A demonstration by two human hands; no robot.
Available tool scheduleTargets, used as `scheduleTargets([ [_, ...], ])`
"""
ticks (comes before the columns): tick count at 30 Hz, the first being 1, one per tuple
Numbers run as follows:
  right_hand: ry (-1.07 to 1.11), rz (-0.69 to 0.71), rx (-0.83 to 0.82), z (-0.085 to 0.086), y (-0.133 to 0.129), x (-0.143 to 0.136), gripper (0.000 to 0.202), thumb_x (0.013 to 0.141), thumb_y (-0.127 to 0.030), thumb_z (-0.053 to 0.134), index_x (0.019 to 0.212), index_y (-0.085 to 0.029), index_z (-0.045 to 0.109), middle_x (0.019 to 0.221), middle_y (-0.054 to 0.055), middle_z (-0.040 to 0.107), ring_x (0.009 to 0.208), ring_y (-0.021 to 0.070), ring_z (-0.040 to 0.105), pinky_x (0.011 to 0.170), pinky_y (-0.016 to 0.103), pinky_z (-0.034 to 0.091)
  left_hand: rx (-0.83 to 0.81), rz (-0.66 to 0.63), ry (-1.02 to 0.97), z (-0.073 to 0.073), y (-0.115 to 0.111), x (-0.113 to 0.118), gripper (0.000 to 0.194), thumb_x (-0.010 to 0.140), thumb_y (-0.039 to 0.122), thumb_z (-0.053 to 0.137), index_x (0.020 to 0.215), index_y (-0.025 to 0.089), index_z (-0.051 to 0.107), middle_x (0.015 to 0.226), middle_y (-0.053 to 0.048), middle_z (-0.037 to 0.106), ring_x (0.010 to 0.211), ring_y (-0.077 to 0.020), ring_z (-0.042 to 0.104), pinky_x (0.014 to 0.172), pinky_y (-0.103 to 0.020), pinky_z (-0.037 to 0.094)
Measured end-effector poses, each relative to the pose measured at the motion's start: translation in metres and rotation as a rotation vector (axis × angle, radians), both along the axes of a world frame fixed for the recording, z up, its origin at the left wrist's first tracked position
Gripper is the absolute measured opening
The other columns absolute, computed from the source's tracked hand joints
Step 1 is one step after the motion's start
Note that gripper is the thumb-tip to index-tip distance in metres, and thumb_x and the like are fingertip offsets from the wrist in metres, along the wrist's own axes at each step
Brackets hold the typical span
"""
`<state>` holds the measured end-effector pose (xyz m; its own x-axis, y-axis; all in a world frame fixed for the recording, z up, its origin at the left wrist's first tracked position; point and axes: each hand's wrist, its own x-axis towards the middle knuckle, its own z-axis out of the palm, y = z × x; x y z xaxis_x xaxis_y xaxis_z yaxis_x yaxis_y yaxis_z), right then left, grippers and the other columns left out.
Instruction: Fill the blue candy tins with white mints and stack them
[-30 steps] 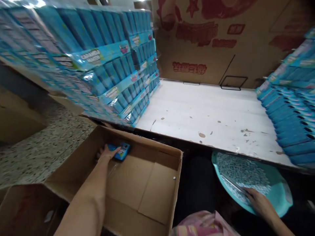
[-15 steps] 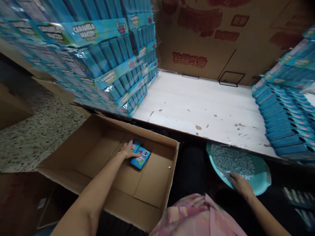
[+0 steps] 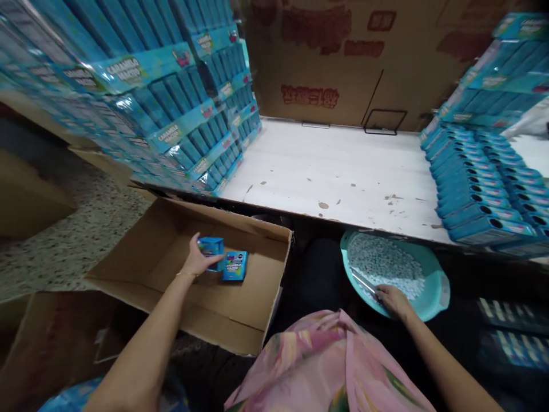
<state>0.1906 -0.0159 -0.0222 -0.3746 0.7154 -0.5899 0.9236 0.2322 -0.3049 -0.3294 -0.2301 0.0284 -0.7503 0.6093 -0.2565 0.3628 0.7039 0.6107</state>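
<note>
My left hand (image 3: 198, 258) reaches into an open cardboard carton (image 3: 253, 320) on the left. Its fingers and thumb close round a small blue candy box (image 3: 214, 247), which is tilted up. Beside that, a second blue candy box (image 3: 235, 266) marked "Caramelo Macizo" lies on the carton floor. At the right, my right hand (image 3: 393, 300) grips a shiny metal tool (image 3: 362, 279), perhaps a scoop, whose end is hard to make out. The tool rests in a turquoise basin (image 3: 437, 300) holding a heap of small pale pieces (image 3: 381, 260).
Tall stacks of film-wrapped blue boxes (image 3: 171, 109) stand at the left of a worn white tabletop (image 3: 326, 166). More blue boxes (image 3: 476, 189) stand in rows at its right. A large printed cardboard panel (image 3: 309, 63) rises behind.
My left hand has lifted and tilted one candy box, parting it from the other. The metal tool shows more clearly in my right hand. The whole view has shifted.
</note>
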Motion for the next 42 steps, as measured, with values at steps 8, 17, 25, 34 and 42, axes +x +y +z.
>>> scheduleTargets([
  [8,0.26,-0.115,0.083,-0.008,-0.02,0.004,0.029,0.077,-0.028,0.03,0.065,-0.017,0.056,0.059,0.002,0.057,0.062,0.0154,0.054,0.061,0.024,0.039,0.557,-0.32,-0.499,0.092,0.056,0.141,0.096,0.052,0.047,0.067,0.128,0.029,0.011,0.122,-0.01,0.044,0.102,-0.0256,0.051,0.083,-0.041,0.045],
  [17,0.113,0.015,0.377,0.007,-0.059,-0.002,0.032,0.083,-0.016,0.029,0.104,-0.017,0.053,0.095,0.008,0.06,0.086,0.0175,0.054,0.075,0.026,0.038,0.194,-0.375,-1.236,0.063,0.102,0.247,0.071,0.06,0.046,0.058,0.121,0.024,0.03,0.111,-0.01,0.054,0.097,-0.0277,0.055,0.079,-0.042,0.045],
  [25,0.036,-0.126,0.444,0.014,-0.015,0.004,0.032,0.086,-0.022,0.026,0.108,-0.019,0.049,0.097,0.008,0.059,0.086,0.0182,0.054,0.071,0.027,0.037,-0.096,-0.856,-1.186,0.056,0.115,0.24,0.086,0.054,0.04,0.067,0.127,0.029,0.023,0.112,-0.007,0.052,0.099,-0.0247,0.052,0.085,-0.04,0.041],
  [34,0.224,-0.332,0.405,0.005,-0.007,0.013,0.032,0.086,-0.027,0.031,0.11,-0.021,0.051,0.106,0.005,0.059,0.092,0.0169,0.054,0.077,0.025,0.037,-0.332,-1.391,-0.63,0.07,0.129,0.205,0.045,0.048,0.037,0.072,0.084,0.021,0.052,0.125,-0.006,0.042,0.111,-0.0243,0.042,0.09,-0.031,0.037],
  [42,0.295,-0.428,0.32,0.012,0.005,0.015,0.03,0.084,-0.026,0.034,0.102,-0.019,0.057,0.084,0.002,0.064,0.078,0.0148,0.056,0.071,0.023,0.038,-0.246,-1.441,-0.484,0.073,0.116,0.239,0.072,0.042,0.031,0.071,0.11,0.024,0.05,0.132,-0.007,0.036,0.125,-0.03,0.025,0.102,-0.043,0.019],
])
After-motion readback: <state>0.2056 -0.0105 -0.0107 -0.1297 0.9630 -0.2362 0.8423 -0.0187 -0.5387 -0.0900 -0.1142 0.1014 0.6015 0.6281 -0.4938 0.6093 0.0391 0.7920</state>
